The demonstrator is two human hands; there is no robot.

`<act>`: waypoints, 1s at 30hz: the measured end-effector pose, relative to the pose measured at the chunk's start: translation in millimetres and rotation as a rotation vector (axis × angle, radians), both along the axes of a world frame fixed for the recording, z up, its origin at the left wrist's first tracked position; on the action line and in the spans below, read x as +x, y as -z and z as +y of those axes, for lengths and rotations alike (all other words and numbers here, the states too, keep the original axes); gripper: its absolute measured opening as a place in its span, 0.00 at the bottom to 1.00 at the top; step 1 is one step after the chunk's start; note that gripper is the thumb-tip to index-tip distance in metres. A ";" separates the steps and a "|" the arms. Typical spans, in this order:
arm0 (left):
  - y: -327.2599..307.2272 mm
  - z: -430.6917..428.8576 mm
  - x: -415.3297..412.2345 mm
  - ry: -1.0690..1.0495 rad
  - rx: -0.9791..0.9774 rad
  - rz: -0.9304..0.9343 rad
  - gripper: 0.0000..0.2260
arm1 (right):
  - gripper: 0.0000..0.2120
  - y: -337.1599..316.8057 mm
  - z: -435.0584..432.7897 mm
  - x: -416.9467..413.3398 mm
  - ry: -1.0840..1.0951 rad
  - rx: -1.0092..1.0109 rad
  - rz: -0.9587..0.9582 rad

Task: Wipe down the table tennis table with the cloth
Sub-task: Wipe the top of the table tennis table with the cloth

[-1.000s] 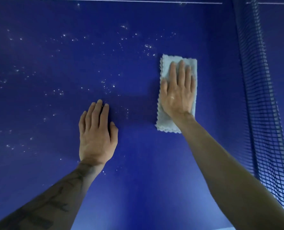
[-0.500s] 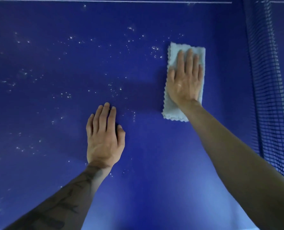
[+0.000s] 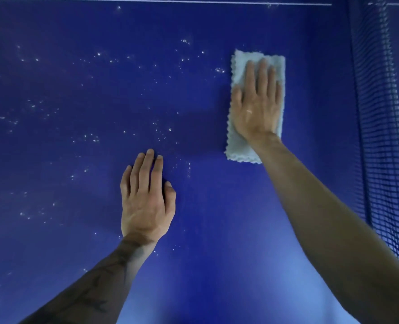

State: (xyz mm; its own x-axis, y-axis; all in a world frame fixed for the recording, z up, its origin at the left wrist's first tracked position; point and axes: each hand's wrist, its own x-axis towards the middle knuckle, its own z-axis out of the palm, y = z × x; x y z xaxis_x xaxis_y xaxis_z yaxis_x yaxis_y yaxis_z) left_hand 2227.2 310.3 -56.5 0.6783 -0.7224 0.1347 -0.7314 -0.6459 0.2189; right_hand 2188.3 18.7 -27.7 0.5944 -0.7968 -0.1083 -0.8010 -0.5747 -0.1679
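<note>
A pale blue-grey cloth (image 3: pixel 238 147) with scalloped edges lies folded flat on the dark blue table tennis table (image 3: pixel 217 230), toward the far right. My right hand (image 3: pixel 255 106) presses palm-down on it with fingers straight, covering its middle. My left hand (image 3: pixel 144 202) rests flat on the bare table surface, nearer to me and left of the cloth, holding nothing. Many small white specks (image 3: pixel 93 136) dot the surface left of the cloth and around my left hand.
The dark net (image 3: pixel 385 136) runs along the right side, close beside the cloth. A thin white line (image 3: pixel 170 1) crosses the table at the far edge of the view. The strip between the cloth and the net shows no specks.
My right hand has slid the cloth away from me across the table, past the cluster of specks beside it. My left hand stays planted in the same spot.
</note>
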 end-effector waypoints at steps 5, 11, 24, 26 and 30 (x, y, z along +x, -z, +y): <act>-0.7 -0.4 -0.4 -0.003 -0.002 0.027 0.23 | 0.30 1.6 39.6 -13.2 -0.351 0.009 0.022; -1.9 -0.5 -1.4 -0.002 0.014 0.028 0.24 | 0.31 -1.5 -37.8 6.6 -0.056 0.015 0.040; 0.0 0.5 0.2 -0.001 0.006 0.028 0.24 | 0.31 -1.1 -55.2 31.3 -0.191 0.025 0.060; 1.0 1.1 0.2 0.006 0.010 0.031 0.24 | 0.32 -2.0 -62.3 54.5 -0.103 0.029 0.053; 1.9 1.4 0.1 0.005 0.014 0.037 0.24 | 0.32 -4.4 -15.2 68.7 -0.312 0.047 0.033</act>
State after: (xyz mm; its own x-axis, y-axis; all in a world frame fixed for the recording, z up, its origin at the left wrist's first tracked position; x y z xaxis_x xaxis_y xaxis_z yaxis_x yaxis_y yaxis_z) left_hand 2227.3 311.7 -58.5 0.6793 -0.7271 0.0997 -0.7259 -0.6458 0.2366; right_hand 2257.0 3.5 -23.3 0.8048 -0.5706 -0.1634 -0.5929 -0.7856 -0.1769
